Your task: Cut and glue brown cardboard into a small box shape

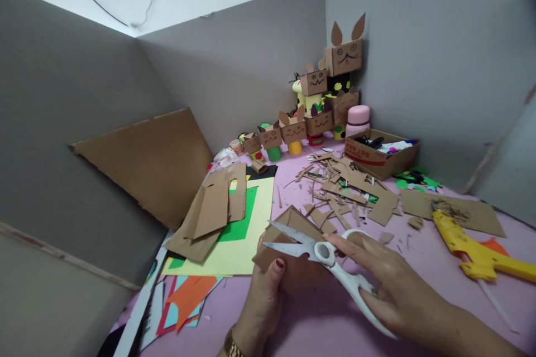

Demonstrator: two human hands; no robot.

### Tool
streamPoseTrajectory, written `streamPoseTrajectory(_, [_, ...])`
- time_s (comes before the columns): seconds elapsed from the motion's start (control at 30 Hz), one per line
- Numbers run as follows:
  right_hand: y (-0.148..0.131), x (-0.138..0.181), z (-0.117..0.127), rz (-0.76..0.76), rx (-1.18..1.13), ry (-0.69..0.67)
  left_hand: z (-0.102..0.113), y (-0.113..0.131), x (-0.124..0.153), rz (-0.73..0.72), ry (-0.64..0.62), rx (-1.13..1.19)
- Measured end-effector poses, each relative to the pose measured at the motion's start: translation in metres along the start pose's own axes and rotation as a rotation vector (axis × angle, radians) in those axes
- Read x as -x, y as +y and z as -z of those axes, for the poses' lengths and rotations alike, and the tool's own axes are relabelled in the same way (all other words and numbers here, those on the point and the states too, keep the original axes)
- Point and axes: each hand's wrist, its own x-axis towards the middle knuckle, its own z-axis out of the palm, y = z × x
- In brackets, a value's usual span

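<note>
Left hand (266, 297) grips a folded brown cardboard piece (307, 276) above the pink-covered surface (326, 326), well in from its left edge; thumb on the near face. Right hand (383, 273) holds white-handled metal scissors (324, 253), fingers around the loops, blades parted. Scissors' long axis runs from the surface's near right toward its far left, tips ending just beside the left fingers. Cardboard lies left of the right fingers, directly in the left ones; left hand nearer. Blades overlap the cardboard in view; cannot tell whether its edge sits between them.
</note>
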Motion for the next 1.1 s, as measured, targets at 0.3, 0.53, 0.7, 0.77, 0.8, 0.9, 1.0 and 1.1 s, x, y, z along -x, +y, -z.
streamPoseTrajectory(0.3, [0.0013, 0.0012, -0.0019, 0.064, 0.12, 0.064, -0.004, 0.0005, 0.0032, 0.03, 0.002, -0.006])
streamPoseTrajectory(0.53, [0.0029, 0.0013, -0.0019, 0.089, 0.126, 0.121, -0.006, -0.0017, 0.0053, 0.035, 0.012, 0.021])
streamPoseTrajectory(0.7, [0.0028, 0.002, -0.0014, 0.162, 0.14, 0.187, -0.0057, -0.0018, 0.0058, 0.044, -0.016, 0.03])
streamPoseTrajectory(0.77, [0.0024, 0.0022, -0.0022, 0.18, 0.135, 0.202, -0.0037, -0.0025, 0.0056, 0.049, -0.02, 0.03])
streamPoseTrajectory(0.8, [0.0021, 0.0021, -0.0026, 0.187, 0.132, 0.209, -0.0027, -0.0028, 0.0055, 0.053, -0.018, 0.028])
streamPoseTrajectory(0.9, [0.0019, 0.0015, -0.0037, 0.203, 0.118, 0.225, -0.0012, -0.0034, 0.005, 0.062, -0.029, 0.03])
streamPoseTrajectory(1.0, [0.0035, 0.0023, -0.0048, 0.205, 0.104, 0.228, -0.0015, -0.0031, 0.0051, 0.072, -0.057, 0.04])
streamPoseTrajectory(1.1, [0.0068, 0.0049, -0.0073, 0.195, 0.082, 0.203, -0.0014, -0.0033, 0.0053, 0.072, -0.066, 0.05])
